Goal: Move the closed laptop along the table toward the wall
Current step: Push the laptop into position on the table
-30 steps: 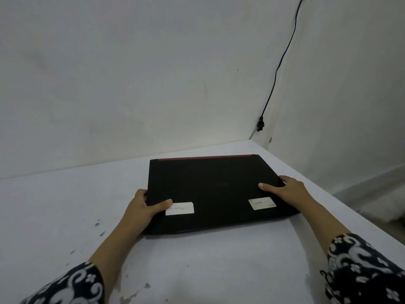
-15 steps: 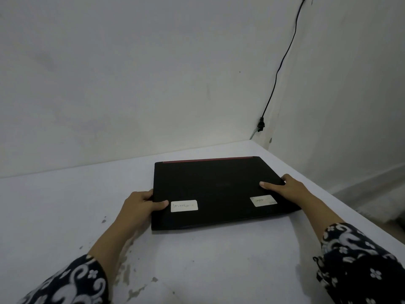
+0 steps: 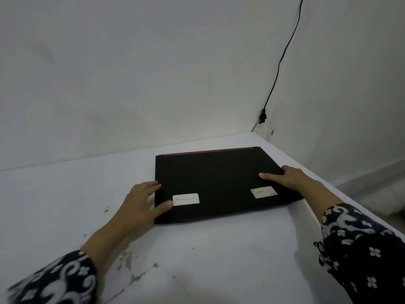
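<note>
The closed black laptop (image 3: 219, 183) lies flat on the white table (image 3: 65, 205), its red-trimmed rear edge facing the back wall (image 3: 131, 84) with a narrow strip of table between them. My left hand (image 3: 140, 205) is at the laptop's left edge, thumb on the lid beside a white label (image 3: 185, 199) and fingers spread along the edge. On the right edge sits my right hand (image 3: 289, 176), thumb on top of the lid above a second label (image 3: 263, 191) and fingers wrapped over the side.
A black cable (image 3: 282, 53) runs down the wall corner to a plug (image 3: 262, 116) just above the table's far right corner. The table's right edge passes close beside the laptop. Chipped paint patches (image 3: 129, 260) mark the near tabletop.
The laptop has slid away from me toward the back wall and slightly right, both hands going with it. My left fingers, earlier tucked at the edge, now lie spread on it.
</note>
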